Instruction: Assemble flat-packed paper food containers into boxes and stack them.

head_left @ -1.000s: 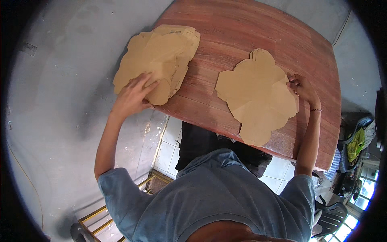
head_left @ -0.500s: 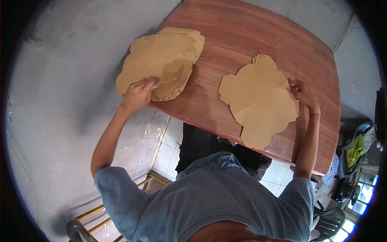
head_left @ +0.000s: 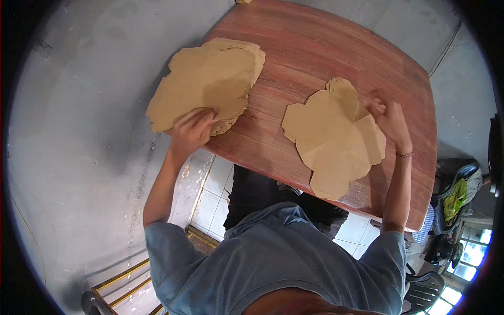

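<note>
On the left of the table lies a pile of brown cardboard cut-outs (head_left: 210, 73) with scalloped, lobed edges. My left hand (head_left: 193, 128) is at its near edge, the fingers closed on the rim of the top cardboard sheet. A second, smaller stack of flower-shaped brown cardboard sheets (head_left: 331, 131), creased along fold lines, lies to the right of the middle. Just off its upper right edge is my right hand (head_left: 388, 115), the fingers curled and smeared by motion. Whether it holds anything cannot be made out.
The reddish-brown wooden table (head_left: 294, 52) has a curved near edge, close to my body. A grey wall (head_left: 94, 105) borders it on the left. A yellow-barred frame (head_left: 126, 283) stands lower left. A dark plastic chair (head_left: 422, 291) and a bag with yellow-green cloth (head_left: 455, 202) are at the right.
My right hand has lifted off the right stack's edge and shifted up. My left hand has moved slightly right and nearer along the pile's edge. The view has shifted a little.
</note>
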The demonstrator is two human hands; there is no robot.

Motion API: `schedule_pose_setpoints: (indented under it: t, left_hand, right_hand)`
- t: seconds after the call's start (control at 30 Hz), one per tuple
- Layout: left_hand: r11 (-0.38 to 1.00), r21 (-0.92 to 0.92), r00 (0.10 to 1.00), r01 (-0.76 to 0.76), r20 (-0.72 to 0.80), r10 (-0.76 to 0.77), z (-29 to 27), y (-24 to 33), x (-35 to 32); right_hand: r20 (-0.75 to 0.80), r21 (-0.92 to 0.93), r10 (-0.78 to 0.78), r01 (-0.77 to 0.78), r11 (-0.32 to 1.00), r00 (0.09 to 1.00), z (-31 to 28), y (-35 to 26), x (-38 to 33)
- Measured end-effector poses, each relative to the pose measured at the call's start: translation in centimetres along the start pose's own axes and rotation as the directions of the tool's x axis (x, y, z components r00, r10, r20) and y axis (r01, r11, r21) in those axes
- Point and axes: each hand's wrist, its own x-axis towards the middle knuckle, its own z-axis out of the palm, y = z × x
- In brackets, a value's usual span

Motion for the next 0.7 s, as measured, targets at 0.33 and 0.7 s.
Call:
schedule_pose_setpoints:
  t: [0.33, 0.7]
  left_hand:
    - [0.997, -0.066, 0.999, -0.032, -0.015, 0.031, 1.8, 1.5, -0.4]
    - [0.992, -0.120, 0.999, -0.028, 0.025, 0.031, 2.1, 0.2, -1.9]
  right_hand:
    - [0.239, 0.409, -0.773, 0.661, 0.629, 0.588, 12.1, -15.7, 5.0]
    - [0.583, 0.616, -0.615, 0.205, 0.761, 0.531, 16.9, -15.1, 8.1]
